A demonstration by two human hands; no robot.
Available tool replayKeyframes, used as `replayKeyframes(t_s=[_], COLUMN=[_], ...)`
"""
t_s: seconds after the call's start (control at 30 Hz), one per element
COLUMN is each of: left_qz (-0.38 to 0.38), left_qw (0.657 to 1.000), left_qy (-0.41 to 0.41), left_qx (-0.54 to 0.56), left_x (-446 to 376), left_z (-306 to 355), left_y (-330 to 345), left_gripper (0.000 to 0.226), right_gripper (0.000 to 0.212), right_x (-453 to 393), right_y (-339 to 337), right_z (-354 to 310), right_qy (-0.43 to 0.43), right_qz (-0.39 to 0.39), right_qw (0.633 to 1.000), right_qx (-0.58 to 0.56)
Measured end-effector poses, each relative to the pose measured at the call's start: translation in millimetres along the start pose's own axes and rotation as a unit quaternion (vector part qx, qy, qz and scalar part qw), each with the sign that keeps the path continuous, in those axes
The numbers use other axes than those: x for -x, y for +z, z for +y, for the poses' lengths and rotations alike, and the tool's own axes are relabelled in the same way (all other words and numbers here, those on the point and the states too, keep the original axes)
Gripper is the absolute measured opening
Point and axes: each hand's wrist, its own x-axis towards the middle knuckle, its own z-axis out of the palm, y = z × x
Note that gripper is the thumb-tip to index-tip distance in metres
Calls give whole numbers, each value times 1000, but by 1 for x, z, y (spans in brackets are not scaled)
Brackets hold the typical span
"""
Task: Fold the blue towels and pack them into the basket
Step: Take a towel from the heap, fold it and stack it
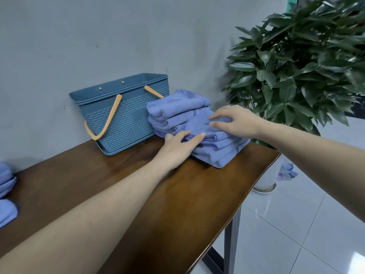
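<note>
A soft, plush stack of folded blue towels [189,123] sits on the glossy wooden table [177,204], touching the woven-textured blue plastic basket [122,115] at its 9 o'clock, with the left hand [177,147] flat-fingered against its near edge and the right hand [235,120] pressing loosely spread fingers on top.

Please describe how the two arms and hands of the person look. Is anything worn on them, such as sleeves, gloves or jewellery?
Both arms are bare along all that shows; no sleeve is in view. The left hand and the right hand wear no gloves, and no ring, watch or bracelet shows on the fingers or wrists. No markings are visible on either arm.
</note>
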Motion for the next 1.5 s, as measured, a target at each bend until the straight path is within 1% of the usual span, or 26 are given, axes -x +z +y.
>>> replayKeyframes(t_s=[0.07, 0.1, 0.17, 0.2, 0.3, 0.4, 0.5, 0.6, 0.67, 0.73, 0.8, 0.87, 0.9, 1.0, 1.07, 1.13, 1.2, 1.27, 1.37, 1.43, 1.47, 1.5], left_qz=[24, 33, 49, 58, 69, 86, 114, 136, 163, 177, 186, 204, 214, 241, 267, 292, 296, 292, 300, 305, 306, 305], left_qw=[1000, 999, 997, 995, 988, 983, 977, 967, 956, 941, 921, 899, 894, 892, 885, 873, 862, 867, 879, 881, 880, 880], left_qy=[9, 11, 21, 30, 44, 30, 17, 7, 16, 17, 1, -12, -18, -38, -27, -17, 0, 18, 17, 17, 19, 19], left_qx=[-9, -24, -61, -81, -129, -161, -180, -213, -243, -287, -343, -387, -393, -381, -379, -391, -411, -403, -371, -361, -362, -363], left_x=[12, 21, 39, 48, 84, 126, 168, 205, 227, 246, 262, 274, 279, 290, 292, 294, 294, 292, 288, 286, 285, 286], left_z=[-7, -13, -28, -37, -68, -103, -143, -179, -199, -214, -226, -241, -250, -271, -282, -284, -287, -290, -292, -290, -288, -287], left_y=[-11, -18, -34, -43, -76, -113, -147, -182, -205, -228, -248, -266, -274, -287, -289, -289, -290, -293, -295, -294, -294, -294], left_gripper=[57, 54, 52, 52, 41, 18, 6, 9, 11, 15, 21, 28, 31, 40, 48, 48, 43, 37, 40, 43, 44, 45], right_gripper=[54, 46, 32, 30, 31, 31, 32, 33, 33, 33, 32, 31, 30, 29, 28, 28, 29, 32, 42, 50, 50, 46], right_x=[12, 19, 32, 38, 53, 61, 65, 63, 61, 56, 50, 45, 43, 39, 36, 32, 26, 16, -6, -22, -29, -34], right_y=[1, 2, 11, 16, 39, 73, 110, 145, 165, 181, 195, 209, 216, 238, 251, 264, 276, 286, 300, 310, 315, 319], right_z=[-24, -38, -66, -81, -123, -162, -199, -236, -261, -285, -308, -330, -339, -364, -375, -383, -390, -398, -412, -419, -422, -423], right_qy=[-27, -32, -53, -71, -110, -139, -156, -177, -192, -212, -225, -235, -241, -263, -279, -292, -304, -311, -313, -305, -296, -286], right_qz=[-2, -11, -27, -29, -53, -105, -147, -182, -200, -213, -219, -219, -219, -216, -210, -197, -166, -130, -99, -103, -112, -119], right_qw=[1000, 999, 997, 996, 989, 978, 969, 960, 955, 949, 944, 940, 938, 931, 927, 924, 926, 932, 939, 944, 947, 949], right_qx=[-1, -11, -39, -49, -82, -114, -125, -115, -109, -101, -99, -111, -118, -133, -138, -149, -150, -137, -100, -70, -57, -49])
